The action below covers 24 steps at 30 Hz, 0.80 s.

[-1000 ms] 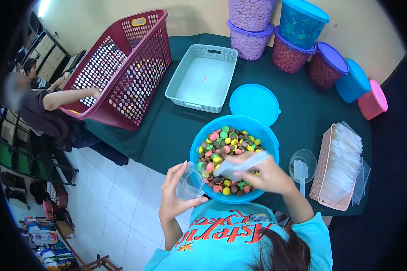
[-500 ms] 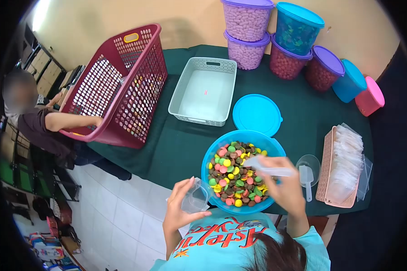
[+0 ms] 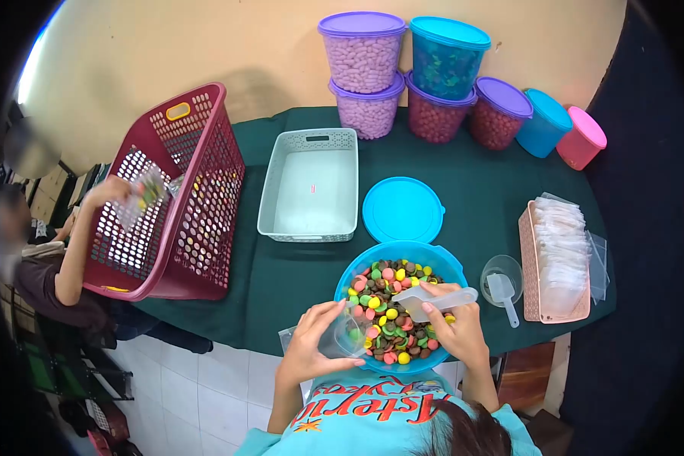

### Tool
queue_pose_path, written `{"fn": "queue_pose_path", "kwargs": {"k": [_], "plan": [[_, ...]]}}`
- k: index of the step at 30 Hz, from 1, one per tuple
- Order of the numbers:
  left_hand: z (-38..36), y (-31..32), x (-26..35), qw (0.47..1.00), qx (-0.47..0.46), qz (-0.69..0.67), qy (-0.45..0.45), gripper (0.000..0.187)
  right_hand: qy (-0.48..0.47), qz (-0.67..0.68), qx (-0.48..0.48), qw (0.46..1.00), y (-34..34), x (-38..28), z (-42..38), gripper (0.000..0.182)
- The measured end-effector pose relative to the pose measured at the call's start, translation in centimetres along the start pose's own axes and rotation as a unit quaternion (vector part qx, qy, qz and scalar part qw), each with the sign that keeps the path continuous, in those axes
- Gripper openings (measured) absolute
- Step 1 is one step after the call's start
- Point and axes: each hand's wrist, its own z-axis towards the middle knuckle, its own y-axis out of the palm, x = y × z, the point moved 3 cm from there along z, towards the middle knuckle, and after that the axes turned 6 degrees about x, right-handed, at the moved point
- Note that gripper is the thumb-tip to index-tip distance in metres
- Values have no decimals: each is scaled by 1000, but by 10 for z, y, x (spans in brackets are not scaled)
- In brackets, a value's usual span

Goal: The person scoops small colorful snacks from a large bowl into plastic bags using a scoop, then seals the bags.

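— Since a moment ago the right hand (image 3: 457,328) has swung its clear plastic scoop (image 3: 433,301) back from the right rim of the round blue plastic bowl (image 3: 372,262) toward the middle, and the left hand (image 3: 311,351) has brought the small clear plastic bag (image 3: 340,340) up against the bowl's lower left edge.

— Are the fingers gripping?

— Yes. The right fingers (image 3: 433,315) are clenched round the scoop handle, its mouth pointing left over the multicoloured round candies (image 3: 384,304). The left fingers are curled round the bag, holding it open just beside the scoop's mouth.

— Where does the bowl sit?

— At the lower centre of the frame, on the dark green cloth-covered bench (image 3: 281,266), with its flat blue round lid (image 3: 403,210) touching its upper edge.

— And around it?

— A grey rectangular plastic tray (image 3: 270,216) stands upper left of the lid. To the right, a small clear cup with a white scoop (image 3: 501,277), then a pink basket of clear bags (image 3: 558,258). At the left, another person's hand (image 3: 110,190) reaches into a maroon plastic laundry basket (image 3: 213,190).
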Motion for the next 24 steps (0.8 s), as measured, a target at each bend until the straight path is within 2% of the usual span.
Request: {"fn": "queue_pose_path", "kwargs": {"k": [2,4,14,18,20,24], "plan": [[0,2,0,1000,-3,-6,1,86,18,15,19,1000,-2,0,-4,27],[-1,2,-4,998,11,-59,-23,86,-21,12,56,998,-5,-2,-6,29],[5,2,-4,1000,-5,-19,-8,87,-22,-28,110,993,-1,8,1,34],[3,3,-6,1000,8,-7,2,91,-46,-11,88,995,5,12,3,37],[2,3,-6,1000,18,4,11,94,-10,-17,58,998,5,17,3,36],[0,1,-3,999,33,-11,-1,94,-34,-34,33,998,3,12,7,31]]}}
